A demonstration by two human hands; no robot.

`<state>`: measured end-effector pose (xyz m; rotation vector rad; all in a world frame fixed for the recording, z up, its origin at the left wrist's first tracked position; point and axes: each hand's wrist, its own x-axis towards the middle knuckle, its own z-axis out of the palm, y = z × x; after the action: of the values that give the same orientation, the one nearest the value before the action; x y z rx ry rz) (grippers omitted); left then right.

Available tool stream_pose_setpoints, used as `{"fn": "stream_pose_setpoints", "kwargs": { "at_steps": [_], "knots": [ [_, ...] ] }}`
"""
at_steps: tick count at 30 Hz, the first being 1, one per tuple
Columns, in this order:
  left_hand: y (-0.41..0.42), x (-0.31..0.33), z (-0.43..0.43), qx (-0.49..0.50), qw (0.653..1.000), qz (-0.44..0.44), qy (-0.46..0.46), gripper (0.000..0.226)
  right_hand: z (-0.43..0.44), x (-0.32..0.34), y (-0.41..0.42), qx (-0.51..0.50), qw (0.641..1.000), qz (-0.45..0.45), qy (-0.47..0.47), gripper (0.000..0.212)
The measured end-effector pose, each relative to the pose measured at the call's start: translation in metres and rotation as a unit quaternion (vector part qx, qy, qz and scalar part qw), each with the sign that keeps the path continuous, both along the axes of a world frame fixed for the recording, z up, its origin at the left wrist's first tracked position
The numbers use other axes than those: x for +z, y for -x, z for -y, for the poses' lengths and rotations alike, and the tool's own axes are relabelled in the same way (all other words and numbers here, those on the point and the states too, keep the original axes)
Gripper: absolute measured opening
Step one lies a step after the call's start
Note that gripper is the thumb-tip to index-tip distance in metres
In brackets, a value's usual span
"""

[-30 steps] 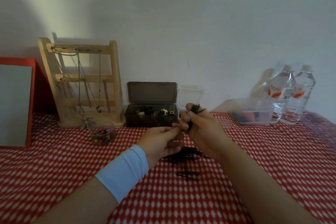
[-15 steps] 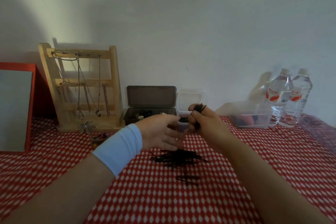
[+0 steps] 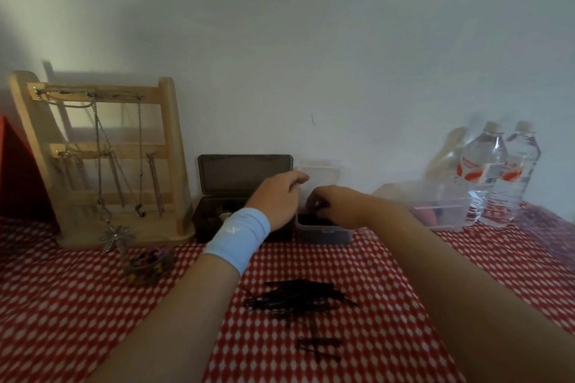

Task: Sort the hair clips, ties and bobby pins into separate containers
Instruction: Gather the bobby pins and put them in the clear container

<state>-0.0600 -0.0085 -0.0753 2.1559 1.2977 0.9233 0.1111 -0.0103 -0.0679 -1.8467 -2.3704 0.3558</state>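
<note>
Right hand (image 3: 334, 205) is hovering, fingers curled, over the small clear plastic box (image 3: 323, 232); whether it is grasping anything, I cannot tell. Thin black metal bobby pins (image 3: 298, 298) are lying piled on the counter (image 3: 93, 305): probably light, stiff, slippery, best pinched mid-length.
</note>
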Motion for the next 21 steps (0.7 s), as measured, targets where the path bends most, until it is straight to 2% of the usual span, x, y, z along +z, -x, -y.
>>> {"fn": "stream_pose_setpoints", "kwargs": {
  "at_steps": [3, 6, 8, 11, 14, 17, 21],
  "knots": [
    [0.003, -0.019, -0.004, -0.013, 0.999, -0.040, -0.022, 0.038, 0.001, 0.003, -0.012, 0.014, 0.996, -0.086, -0.012, 0.051],
    [0.004, -0.033, -0.006, -0.029, 0.994, -0.093, -0.052, 0.042, 0.004, 0.004, -0.030, 0.004, 0.984, -0.171, -0.046, 0.043],
    [0.003, -0.036, -0.005, -0.042, 0.986, -0.136, -0.083, 0.047, 0.006, 0.001, -0.036, -0.007, 0.986, -0.156, -0.066, 0.037],
    [-0.001, -0.041, -0.005, -0.052, 0.958, -0.245, -0.136, 0.051, 0.004, -0.008, -0.038, -0.010, 0.996, -0.073, -0.058, 0.034],
    [-0.002, -0.045, -0.006, -0.045, 0.931, -0.325, -0.158, 0.051, 0.002, -0.016, -0.035, -0.009, 0.996, -0.060, -0.063, 0.036],
    [-0.005, -0.046, -0.004, -0.021, 0.932, -0.324, -0.163, 0.047, 0.002, -0.016, -0.034, -0.003, 0.996, -0.059, -0.073, 0.038],
    [-0.018, -0.046, -0.003, 0.039, 0.958, -0.252, -0.128, 0.041, 0.005, -0.011, -0.033, -0.008, 0.994, -0.060, -0.088, 0.049]
  ]
}}
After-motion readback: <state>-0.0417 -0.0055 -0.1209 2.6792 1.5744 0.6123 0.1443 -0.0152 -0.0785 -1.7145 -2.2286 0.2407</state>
